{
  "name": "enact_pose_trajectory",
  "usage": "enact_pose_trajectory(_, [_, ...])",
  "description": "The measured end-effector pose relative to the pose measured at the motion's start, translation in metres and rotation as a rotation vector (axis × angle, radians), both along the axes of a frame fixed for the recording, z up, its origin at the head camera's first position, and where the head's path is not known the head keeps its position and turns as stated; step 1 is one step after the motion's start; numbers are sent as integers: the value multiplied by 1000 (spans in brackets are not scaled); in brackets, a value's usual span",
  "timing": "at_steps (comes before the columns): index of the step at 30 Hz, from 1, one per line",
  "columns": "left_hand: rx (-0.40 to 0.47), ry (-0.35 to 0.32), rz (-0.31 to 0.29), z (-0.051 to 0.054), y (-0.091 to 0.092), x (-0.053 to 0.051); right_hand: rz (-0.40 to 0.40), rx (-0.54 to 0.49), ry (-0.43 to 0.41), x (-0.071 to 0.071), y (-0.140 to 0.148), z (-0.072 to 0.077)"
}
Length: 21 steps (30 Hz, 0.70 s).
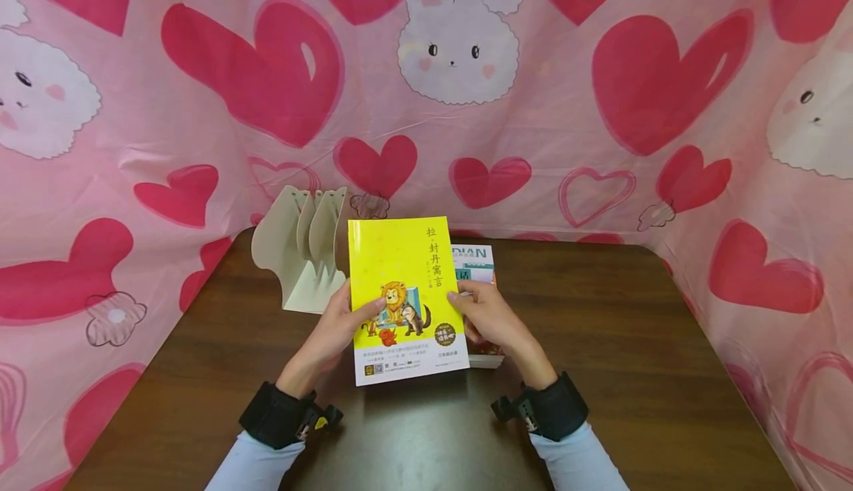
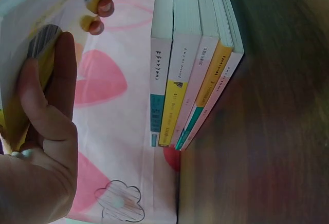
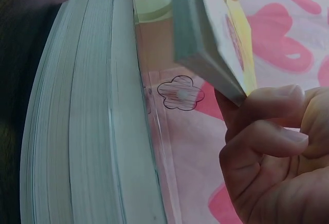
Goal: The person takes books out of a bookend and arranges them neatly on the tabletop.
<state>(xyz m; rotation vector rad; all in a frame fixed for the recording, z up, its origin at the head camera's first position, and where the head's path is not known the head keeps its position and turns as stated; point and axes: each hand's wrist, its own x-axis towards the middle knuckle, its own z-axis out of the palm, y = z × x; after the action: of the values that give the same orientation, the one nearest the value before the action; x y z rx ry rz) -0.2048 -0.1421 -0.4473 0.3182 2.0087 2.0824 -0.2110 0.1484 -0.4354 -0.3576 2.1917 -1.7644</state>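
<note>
A yellow paperback book (image 1: 400, 254), its cover showing a cartoon lion and other animals, is held up between both hands with its front facing the head camera. My left hand (image 1: 333, 332) grips its left edge, thumb on the cover and fingers behind. On the opposite edge, my right hand (image 1: 493, 317) pinches the book, with curled fingers seen in the right wrist view. Behind and below it lies a stack of books (image 1: 477, 260), partly hidden in the head view. The left wrist view shows several spines of that stack (image 2: 193, 59), apart from the left hand.
A cream book rack (image 1: 286, 254) with upright dividers stands on the dark wooden table (image 1: 600, 343), left of the yellow book. A pink cloth (image 1: 560, 106) with hearts and rabbits hangs around the back and sides of the table.
</note>
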Motion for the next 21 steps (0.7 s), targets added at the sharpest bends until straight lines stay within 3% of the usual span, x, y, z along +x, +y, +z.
enact_pose_trajectory(7, [-5, -30, -1, 1, 3, -4, -56, -24, 3, 0, 0, -1])
enact_pose_trajectory(14, [-20, -110, 55, 3, 5, -5, -127, -28, -9, -3, 1, -1])
enact_pose_trajectory(17, [-23, -114, 68, 4, 5, -6, -162, -28, -23, -4, 2, 0])
enact_pose_trajectory(21, [-8, -94, 41, 6, 3, -7, -179, -23, -23, -5, 6, 1])
